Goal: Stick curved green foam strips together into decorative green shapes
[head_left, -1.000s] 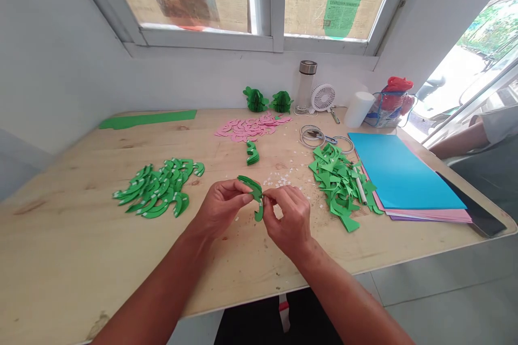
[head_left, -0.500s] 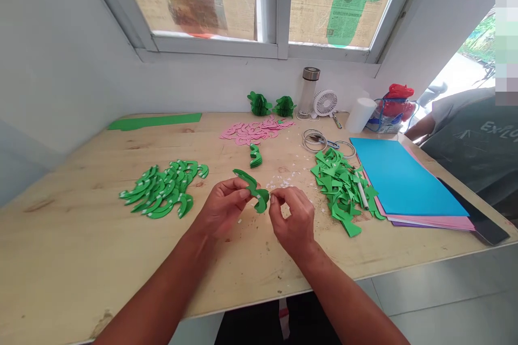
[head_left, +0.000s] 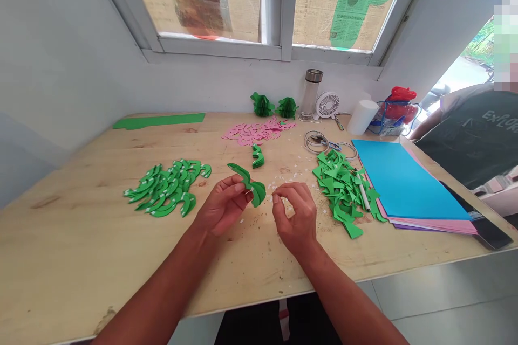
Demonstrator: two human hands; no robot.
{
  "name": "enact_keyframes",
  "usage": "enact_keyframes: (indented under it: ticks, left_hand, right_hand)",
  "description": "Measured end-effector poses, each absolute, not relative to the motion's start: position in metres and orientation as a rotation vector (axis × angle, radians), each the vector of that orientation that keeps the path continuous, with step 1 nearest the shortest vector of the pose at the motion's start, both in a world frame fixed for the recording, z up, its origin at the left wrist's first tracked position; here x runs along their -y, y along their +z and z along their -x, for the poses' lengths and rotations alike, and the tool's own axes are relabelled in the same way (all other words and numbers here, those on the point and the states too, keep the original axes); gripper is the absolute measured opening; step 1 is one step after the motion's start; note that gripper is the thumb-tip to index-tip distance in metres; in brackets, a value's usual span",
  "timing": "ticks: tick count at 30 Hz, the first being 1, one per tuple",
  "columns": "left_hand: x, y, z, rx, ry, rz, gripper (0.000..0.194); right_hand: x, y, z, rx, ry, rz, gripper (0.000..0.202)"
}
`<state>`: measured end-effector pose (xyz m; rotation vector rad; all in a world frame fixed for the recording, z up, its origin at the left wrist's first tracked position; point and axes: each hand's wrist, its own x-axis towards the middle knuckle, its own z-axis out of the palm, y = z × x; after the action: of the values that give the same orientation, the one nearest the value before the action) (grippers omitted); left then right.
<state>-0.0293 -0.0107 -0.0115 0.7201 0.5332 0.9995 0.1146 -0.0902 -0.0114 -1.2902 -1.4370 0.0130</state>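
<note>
Near the middle of the table, my left hand (head_left: 224, 202) holds a green curved paper piece (head_left: 257, 193) between thumb and fingers; its layers fan apart at the right end. My right hand (head_left: 297, 215) is just right of it, thumb and forefinger pinched together; anything between the tips is too small to make out. A pile of green curved pieces with white patches (head_left: 165, 188) lies to the left. Beyond my hands is a small green stack (head_left: 258, 156). Green paper scraps (head_left: 338, 186) with a white pen (head_left: 363, 194) on them lie to the right.
Pink paper pieces (head_left: 259, 132), two green folded shapes, a bottle (head_left: 311, 94), a small fan (head_left: 327, 104), tape rings and scissors are at the back. Coloured sheets (head_left: 413, 180) lie right. A green strip (head_left: 162, 121) is back left. A person (head_left: 473, 129) is beyond the table's right edge.
My right hand has drawn slightly away from the green piece, leaving a gap. The green piece has turned a little in my left hand. The camera view has shifted slightly.
</note>
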Motion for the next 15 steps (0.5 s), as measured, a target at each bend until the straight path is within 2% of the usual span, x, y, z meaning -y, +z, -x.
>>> enact_keyframes:
  ticks: [7,15]
  left_hand:
    - [0.0089,-0.0147,0.0287,-0.513,0.996,-0.696,0.014]
    - [0.0103,-0.0137,0.0284,-0.424,0.943,-0.744,0.015]
  right_hand:
    - [0.0946,-0.0062,-0.1122,1.493,-0.027,1.166,0.012]
    - [0.0928,-0.0093,-0.1104,1.594,-0.030,1.240,0.014]
